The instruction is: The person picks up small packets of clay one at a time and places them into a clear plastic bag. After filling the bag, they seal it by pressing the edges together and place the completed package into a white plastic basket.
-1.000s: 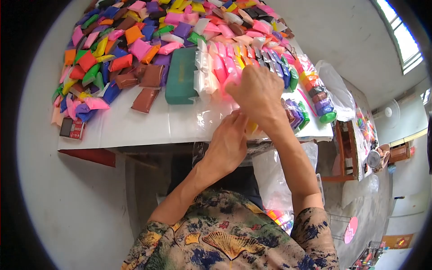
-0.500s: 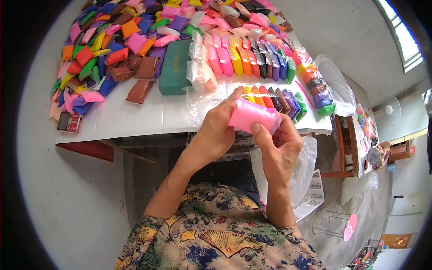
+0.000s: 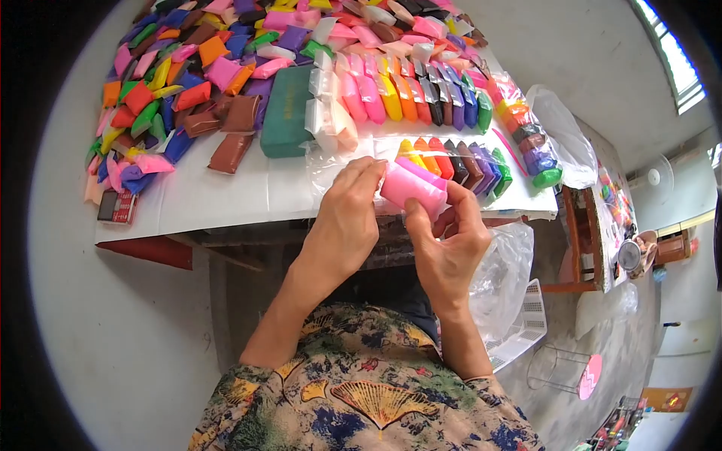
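Between my two hands, just over the table's front edge, are pink clay-like packets (image 3: 412,189), a light pink one in front of a brighter pink one. My left hand (image 3: 347,222) pinches their left end, where some clear film also shows; its fingertips are partly hidden. With thumb in front and fingers behind, my right hand (image 3: 449,252) grips the right end. Just beyond lies a row of yellow, orange, red, black, brown, purple and green packets (image 3: 472,167) in clear plastic. Behind it stands a longer double row of coloured packets (image 3: 417,98).
A green box (image 3: 288,113) stands left of the rows. Loose coloured packets (image 3: 188,68) heap over the table's left and back. A filled clear bag (image 3: 530,143) lies at the right edge. Below are a white basket (image 3: 526,323) with a plastic bag and a pink-topped stool (image 3: 590,376).
Both hands have shifted slightly left and down with the pink packets. The packets have turned, and the brighter pink one shows more behind the light one.
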`<action>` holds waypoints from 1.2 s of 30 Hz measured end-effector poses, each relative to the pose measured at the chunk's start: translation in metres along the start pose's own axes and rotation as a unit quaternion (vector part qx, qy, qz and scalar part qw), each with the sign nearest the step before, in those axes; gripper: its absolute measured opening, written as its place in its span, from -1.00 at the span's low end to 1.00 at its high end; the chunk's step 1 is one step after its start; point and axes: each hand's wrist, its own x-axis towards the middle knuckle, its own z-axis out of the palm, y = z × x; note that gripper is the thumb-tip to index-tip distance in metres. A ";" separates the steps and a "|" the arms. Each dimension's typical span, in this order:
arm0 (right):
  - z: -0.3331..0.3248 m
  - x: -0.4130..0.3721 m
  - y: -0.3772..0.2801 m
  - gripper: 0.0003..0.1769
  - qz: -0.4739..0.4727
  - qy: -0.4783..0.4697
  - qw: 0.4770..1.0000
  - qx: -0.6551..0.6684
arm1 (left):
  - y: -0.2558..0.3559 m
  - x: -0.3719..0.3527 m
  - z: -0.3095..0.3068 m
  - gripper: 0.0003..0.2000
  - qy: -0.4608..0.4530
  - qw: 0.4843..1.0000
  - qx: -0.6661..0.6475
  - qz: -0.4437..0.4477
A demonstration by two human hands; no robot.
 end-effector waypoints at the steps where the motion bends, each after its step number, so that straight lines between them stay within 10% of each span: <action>1: 0.001 -0.002 -0.003 -0.57 -0.016 0.004 0.999 -0.030 | 0.001 -0.002 0.000 -0.62 -0.003 1.000 0.007 -0.003; 18: 0.026 -0.002 0.001 -0.67 -0.132 0.041 0.966 -0.219 | 0.000 -0.008 0.018 -0.76 0.135 0.983 0.119 0.023; 36: 0.021 -0.010 0.010 -0.63 -0.128 -0.053 0.985 -0.100 | 0.003 -0.006 0.016 -0.61 0.037 0.994 0.106 0.004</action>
